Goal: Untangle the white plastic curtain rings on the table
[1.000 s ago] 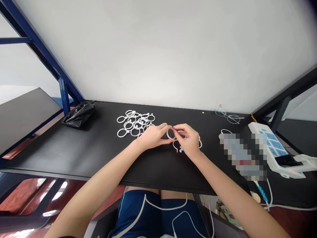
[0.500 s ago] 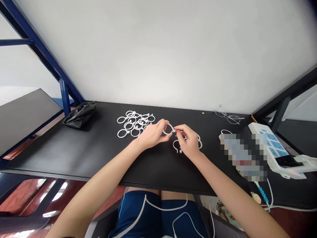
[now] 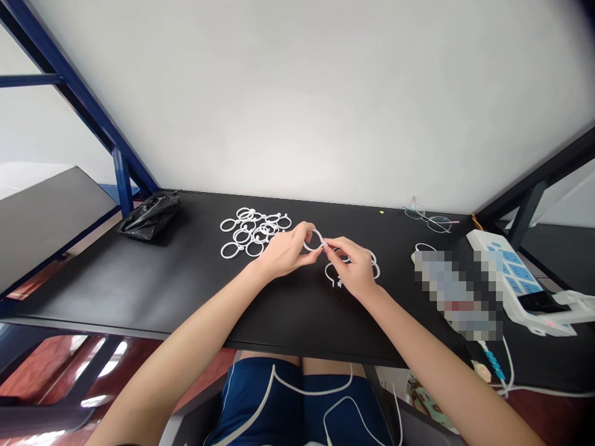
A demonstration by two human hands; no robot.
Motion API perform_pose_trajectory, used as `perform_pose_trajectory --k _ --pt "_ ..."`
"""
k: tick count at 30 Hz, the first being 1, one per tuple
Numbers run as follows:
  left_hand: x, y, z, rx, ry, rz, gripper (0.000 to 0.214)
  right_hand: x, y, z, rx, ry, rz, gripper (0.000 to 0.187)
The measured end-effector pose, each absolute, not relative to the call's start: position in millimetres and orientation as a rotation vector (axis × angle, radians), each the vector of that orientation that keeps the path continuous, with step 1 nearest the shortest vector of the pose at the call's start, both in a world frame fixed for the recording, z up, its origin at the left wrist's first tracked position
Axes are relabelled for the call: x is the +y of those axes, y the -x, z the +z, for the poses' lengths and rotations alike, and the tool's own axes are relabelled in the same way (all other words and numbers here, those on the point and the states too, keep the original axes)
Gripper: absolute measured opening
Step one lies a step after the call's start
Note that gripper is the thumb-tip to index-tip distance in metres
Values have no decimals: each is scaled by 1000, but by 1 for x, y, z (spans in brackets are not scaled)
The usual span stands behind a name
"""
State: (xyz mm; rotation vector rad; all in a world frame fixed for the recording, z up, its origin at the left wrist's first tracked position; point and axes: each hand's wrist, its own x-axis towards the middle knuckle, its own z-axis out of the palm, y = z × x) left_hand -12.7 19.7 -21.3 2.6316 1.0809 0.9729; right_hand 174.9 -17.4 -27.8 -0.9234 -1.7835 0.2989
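Just above the black desk (image 3: 186, 272), one white plastic curtain ring (image 3: 318, 234) is held between my two hands. My left hand (image 3: 289, 249) is closed around its left side, thumb below and fingers above. At the ring's right end, the thumb and index finger of my right hand (image 3: 351, 259) pinch the small joint, which they partly hide. A pile of several similar white rings (image 3: 242, 236) lies left of my left hand. Under and beside my right hand are a few more white rings (image 3: 329, 272), some showing a gap, partly covered by the hand.
A crumpled black plastic bag (image 3: 151, 217) rests at the desk's left end. Eyeglasses (image 3: 439, 223) lie near the wall at the back right. A blurred-out device (image 3: 455, 297) with a cable and a white power strip (image 3: 511, 272) occupy the right side.
My hands have drawn slightly closer, and the held ring has shifted a little left. The fingers of my right hand now pinch more tightly at its joint.
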Motion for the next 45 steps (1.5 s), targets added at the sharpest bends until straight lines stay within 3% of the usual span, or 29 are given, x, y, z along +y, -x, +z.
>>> perform_pose_trajectory --k 26,45 --pt "19 13 -20 1060 -2550 930 44 -18 -174 -30 -1813 1009 356 12" --pt "9 5 -16 964 -2314 1025 33 -19 -181 -25 -2039 966 240 21"
